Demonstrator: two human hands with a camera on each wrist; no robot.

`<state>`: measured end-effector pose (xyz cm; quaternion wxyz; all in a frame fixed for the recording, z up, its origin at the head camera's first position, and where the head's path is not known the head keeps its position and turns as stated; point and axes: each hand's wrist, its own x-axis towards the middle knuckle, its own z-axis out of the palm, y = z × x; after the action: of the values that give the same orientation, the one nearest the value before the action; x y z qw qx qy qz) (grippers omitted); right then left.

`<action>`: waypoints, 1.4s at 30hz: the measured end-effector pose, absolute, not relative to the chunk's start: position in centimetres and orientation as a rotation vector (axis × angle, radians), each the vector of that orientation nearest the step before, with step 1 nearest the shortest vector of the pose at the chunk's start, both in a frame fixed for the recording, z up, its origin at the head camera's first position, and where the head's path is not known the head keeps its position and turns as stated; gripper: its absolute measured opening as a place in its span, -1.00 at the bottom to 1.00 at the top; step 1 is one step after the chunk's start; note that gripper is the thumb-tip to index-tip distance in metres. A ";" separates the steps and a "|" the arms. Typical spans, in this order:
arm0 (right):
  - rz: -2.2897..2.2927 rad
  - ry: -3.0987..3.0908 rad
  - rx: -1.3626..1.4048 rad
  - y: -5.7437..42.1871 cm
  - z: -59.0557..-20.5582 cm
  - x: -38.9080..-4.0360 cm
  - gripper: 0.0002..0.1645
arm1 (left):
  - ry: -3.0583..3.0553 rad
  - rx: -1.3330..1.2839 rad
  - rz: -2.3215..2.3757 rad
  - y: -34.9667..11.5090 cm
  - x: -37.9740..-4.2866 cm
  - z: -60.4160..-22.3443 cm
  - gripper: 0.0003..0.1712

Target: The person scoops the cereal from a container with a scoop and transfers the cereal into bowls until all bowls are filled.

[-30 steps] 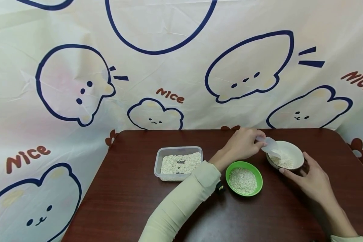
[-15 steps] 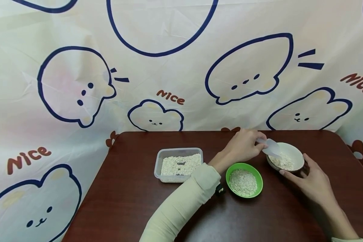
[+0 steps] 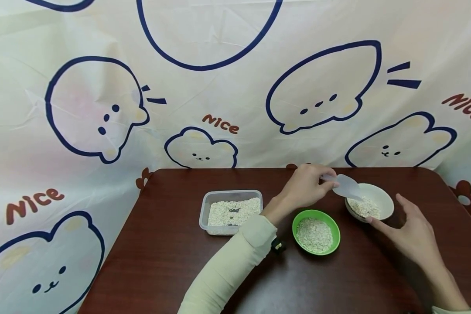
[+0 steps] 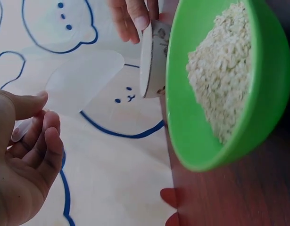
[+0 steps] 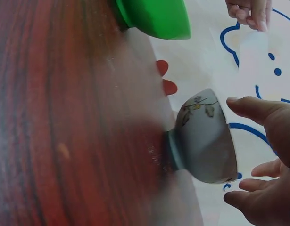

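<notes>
My left hand [image 3: 308, 185] pinches the handle of a translucent plastic scoop [image 3: 347, 187] between thumb and fingers. The scoop's broad blade slants over the left rim of a white bowl [image 3: 383, 201] holding pale flakes [image 3: 365, 207]. In the right wrist view, a floral pattern shows on the outside of this bowl. My right hand [image 3: 414, 235] is beside the bowl's right side, thumb and fingers spread around it without gripping. A green bowl [image 4: 182, 117] of similar oat-like flakes [image 4: 225, 70] stands in front, below my left wrist in the head view.
A clear rectangular container [image 3: 204, 218] of pale flakes stands on the left of the dark wooden table [image 3: 153, 261], partly behind my left sleeve [image 3: 227, 266]. A small black object [image 3: 278, 245] shows beside that sleeve. Behind the table hangs a printed cloth [image 3: 204, 100].
My left hand has drawn the scoop slightly left and up from inside the white bowl. My right hand's fingers have come off that bowl and spread.
</notes>
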<state>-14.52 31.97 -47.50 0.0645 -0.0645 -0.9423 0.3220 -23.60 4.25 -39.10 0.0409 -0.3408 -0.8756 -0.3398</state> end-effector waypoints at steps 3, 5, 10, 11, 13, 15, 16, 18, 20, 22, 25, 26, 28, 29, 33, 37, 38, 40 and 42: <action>0.944 -2.816 -0.168 31.9 -47.2 -14.4 0.31 | -2.643 -1.025 -1.092 3.0 -23.5 -38.8 -0.77; 0.935 -2.795 -0.143 31.7 -47.0 -14.3 0.30 | -2.616 -1.019 -1.131 2.1 -23.4 -38.7 -0.79; 0.918 -2.786 -0.119 31.0 -46.4 -14.0 0.28 | -2.561 -0.997 -1.216 -0.3 -23.1 -38.9 -0.84; 0.919 -2.788 -0.120 30.8 -46.3 -13.9 0.28 | -2.550 -0.992 -1.229 -0.7 -23.0 -39.0 -0.85; 0.927 -2.783 -0.115 30.4 -46.0 -13.8 0.28 | -2.530 -0.980 -1.269 -1.6 -22.8 -39.1 -0.86; 0.937 -2.764 -0.100 30.1 -45.8 -13.6 0.26 | -2.506 -0.969 -1.293 -2.3 -22.6 -39.3 -0.88; 0.939 -2.756 -0.092 29.9 -45.7 -13.6 0.26 | -2.494 -0.965 -1.302 -2.7 -22.5 -39.4 -0.89; 0.938 -2.744 -0.065 29.5 -45.5 -13.5 0.24 | -2.473 -0.950 -1.316 -3.5 -22.3 -39.6 -0.89; 0.937 -2.743 -0.043 29.1 -45.3 -13.5 0.23 | -2.450 -0.939 -1.314 -4.3 -22.1 -39.8 -0.90; 0.932 -2.750 -0.022 28.7 -45.1 -13.6 0.22 | -2.431 -0.928 -1.312 -5.0 -21.9 -39.9 -0.90; 0.946 -2.737 0.027 28.0 -44.8 -13.8 0.22 | -2.413 -0.902 -1.301 -6.3 -21.6 -40.0 -0.90; 0.950 -2.728 0.045 27.8 -44.8 -13.9 0.22 | -2.409 -0.892 -1.302 -6.7 -21.5 -40.0 -0.91; 0.962 -2.713 0.080 27.4 -44.6 -13.9 0.22 | -2.405 -0.862 -1.314 -7.5 -21.4 -40.1 -0.91; 0.970 -2.707 0.096 27.1 -44.5 -13.9 0.22 | -2.403 -0.851 -1.321 -7.9 -21.3 -40.2 -0.92; 0.994 -2.710 0.137 26.2 -44.2 -13.9 0.20 | -2.402 -0.812 -1.347 -9.4 -20.9 -40.4 -0.93; 1.004 -2.746 0.161 25.2 -44.1 -13.9 0.20 | -2.389 -0.785 -1.361 -10.6 -20.7 -40.8 -0.94; 1.008 -2.757 0.168 24.9 -44.0 -13.9 0.20 | -2.384 -0.776 -1.363 -10.9 -20.6 -40.9 -0.94; 1.005 -2.773 0.190 24.3 -43.9 -13.9 0.20 | -2.376 -0.757 -1.363 -11.6 -20.4 -41.1 -0.94; 1.011 -2.784 0.213 23.7 -43.8 -13.9 0.21 | -2.369 -0.741 -1.365 -12.2 -20.2 -41.3 -0.93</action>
<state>-13.94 23.66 -43.76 0.0859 0.0714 -0.9341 0.3392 -20.19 -12.23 -41.30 0.1536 -0.2584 -0.8264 -0.4761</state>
